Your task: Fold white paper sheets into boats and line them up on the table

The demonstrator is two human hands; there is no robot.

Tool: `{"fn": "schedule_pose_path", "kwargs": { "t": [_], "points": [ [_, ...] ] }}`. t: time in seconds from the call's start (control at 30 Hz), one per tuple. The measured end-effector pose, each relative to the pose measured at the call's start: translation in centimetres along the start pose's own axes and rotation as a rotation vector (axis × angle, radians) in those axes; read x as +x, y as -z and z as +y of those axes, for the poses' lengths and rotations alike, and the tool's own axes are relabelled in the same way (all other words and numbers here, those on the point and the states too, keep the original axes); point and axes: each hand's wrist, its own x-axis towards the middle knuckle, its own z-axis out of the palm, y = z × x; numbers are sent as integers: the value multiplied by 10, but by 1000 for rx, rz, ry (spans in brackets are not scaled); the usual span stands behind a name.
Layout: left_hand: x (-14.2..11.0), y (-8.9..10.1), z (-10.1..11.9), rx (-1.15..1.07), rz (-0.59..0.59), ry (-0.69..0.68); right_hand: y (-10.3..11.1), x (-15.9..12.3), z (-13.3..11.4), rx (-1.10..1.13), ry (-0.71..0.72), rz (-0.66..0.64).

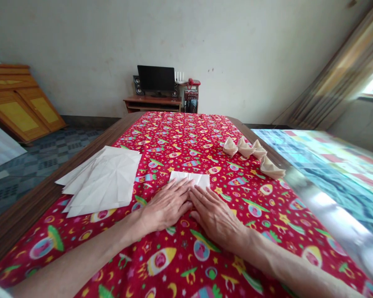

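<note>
Both palms face down on a small folded sheet of white paper (202, 179), which lies on the red patterned cloth (174, 136). My left hand (168, 203) has its fingers stretched out over the paper's left part. From the right, my right hand (216, 215) lies flat across the paper's near right part, its fingertips close to the left hand's fingers. The paper's near edge is hidden under the hands. To the left rests a fanned stack of creased white paper sheets (107, 182). Several folded paper boat-like shapes (270, 167) stand in a row on the right.
The cloth covers a dark wooden table (34, 198), whose edges show on both sides. Beyond it, a monitor (156, 78) with speakers stands on a small desk (153, 101). A wooden cabinet (21, 103) is at the left, and a bed with a patterned cover (329, 161) is at the right.
</note>
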Motion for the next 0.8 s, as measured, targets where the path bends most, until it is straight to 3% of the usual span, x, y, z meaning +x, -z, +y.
{"fn": "schedule_pose_path", "kwargs": {
  "t": [0.3,0.8],
  "points": [
    [-8,9,-1,14,-70,-2,11,-16,7,31,-43,-106],
    [-54,22,-28,67,-120,48,23,-35,16,-58,-61,-31]
  ]
}}
